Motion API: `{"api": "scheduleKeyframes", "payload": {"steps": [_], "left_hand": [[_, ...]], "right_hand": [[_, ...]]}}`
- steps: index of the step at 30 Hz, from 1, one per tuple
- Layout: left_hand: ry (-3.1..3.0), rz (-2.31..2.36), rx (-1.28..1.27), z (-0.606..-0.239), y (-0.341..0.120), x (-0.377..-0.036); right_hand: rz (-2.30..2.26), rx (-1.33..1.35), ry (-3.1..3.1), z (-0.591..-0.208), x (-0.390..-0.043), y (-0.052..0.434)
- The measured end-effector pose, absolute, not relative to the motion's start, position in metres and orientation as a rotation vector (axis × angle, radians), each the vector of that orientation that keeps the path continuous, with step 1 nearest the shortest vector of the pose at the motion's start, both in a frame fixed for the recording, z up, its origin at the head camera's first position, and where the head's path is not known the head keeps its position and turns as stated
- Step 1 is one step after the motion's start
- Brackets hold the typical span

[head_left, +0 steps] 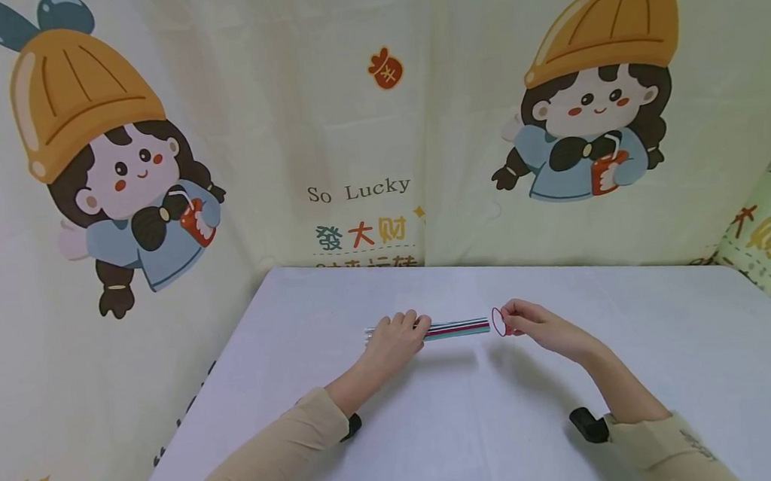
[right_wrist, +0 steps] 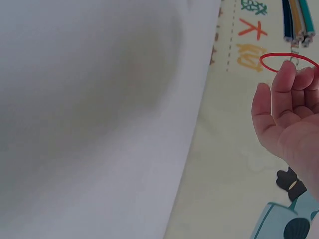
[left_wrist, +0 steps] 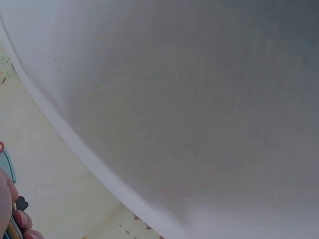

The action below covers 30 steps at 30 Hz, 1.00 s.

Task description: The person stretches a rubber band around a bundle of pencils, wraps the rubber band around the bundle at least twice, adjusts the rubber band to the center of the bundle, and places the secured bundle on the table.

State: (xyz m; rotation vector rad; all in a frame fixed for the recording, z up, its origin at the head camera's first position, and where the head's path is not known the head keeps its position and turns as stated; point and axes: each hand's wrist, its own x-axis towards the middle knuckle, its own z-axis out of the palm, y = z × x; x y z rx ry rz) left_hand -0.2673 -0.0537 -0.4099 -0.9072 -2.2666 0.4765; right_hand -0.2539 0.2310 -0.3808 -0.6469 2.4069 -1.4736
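Observation:
A bundle of thin coloured sticks (head_left: 457,328) lies lengthwise above the white table (head_left: 455,431), held near its left end by my left hand (head_left: 400,335), whose fingers curl round it. Just off the bundle's right tip, my right hand (head_left: 524,322) pinches a red rubber band (head_left: 498,321) held up as an open loop. In the right wrist view the red band (right_wrist: 286,61) hangs at my fingertips (right_wrist: 284,74), with the stick ends (right_wrist: 298,20) just beyond. The left wrist view shows only the edge of my fingers (left_wrist: 12,214) and the table.
A cream cloth backdrop (head_left: 362,121) with cartoon girls and "So Lucky" lettering stands close behind and to both sides of the table. The white tabletop stretches bare toward me. Black wrist straps (head_left: 586,425) sit on both forearms.

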Motion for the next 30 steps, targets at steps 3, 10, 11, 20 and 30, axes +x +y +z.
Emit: {"api": "scheduleKeyframes", "payload": {"steps": [3, 10, 11, 20, 30], "left_hand": [[-2.238, 0.458, -0.905, -0.411, -0.053, -0.268], [-2.266, 0.452, -0.905, -0.412, -0.053, -0.268], [-2.275, 0.453, -0.904, -0.412, -0.053, -0.268], [-2.338, 0.483, -0.861, -0.411, -0.053, -0.268], [-2.351, 0.465, -0.821, -0.411, -0.055, -0.269]], "right_hand": [[-1.443, -0.652, 2.413, -0.376, -0.254, 0.222], [-1.365, -0.682, 2.454, -0.366, -0.251, 0.209], [-1.359, -0.692, 2.460, -0.365, -0.250, 0.208], [-1.360, -0.746, 2.477, -0.366, -0.244, 0.200], [-1.364, -0.828, 2.555, -0.374, -0.230, 0.190]]}}
